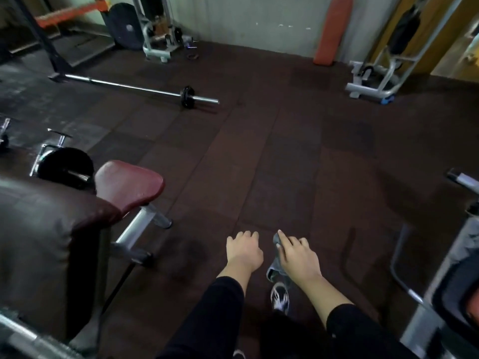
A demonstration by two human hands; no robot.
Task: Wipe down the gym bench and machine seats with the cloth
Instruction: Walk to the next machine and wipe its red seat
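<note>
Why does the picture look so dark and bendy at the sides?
Head view: dim light, so the floor looks murky; the wide lens curves the edges; the machine at right is smeared; the right hand and cloth stay fairly sharp.

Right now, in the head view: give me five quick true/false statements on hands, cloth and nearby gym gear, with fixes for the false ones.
1. The right hand holds the grey cloth. True.
2. The left hand grips the cloth too. False: it holds nothing, fingers loosely curled, apart from the cloth.
3. The cloth is pressed onto the maroon seat pad. False: the cloth hangs over the floor, well right of the pad.
4. A barbell lies on the floor mat ahead. True.
5. The orange pad lies flat on the floor. False: it stands leaning against the wall.
</note>
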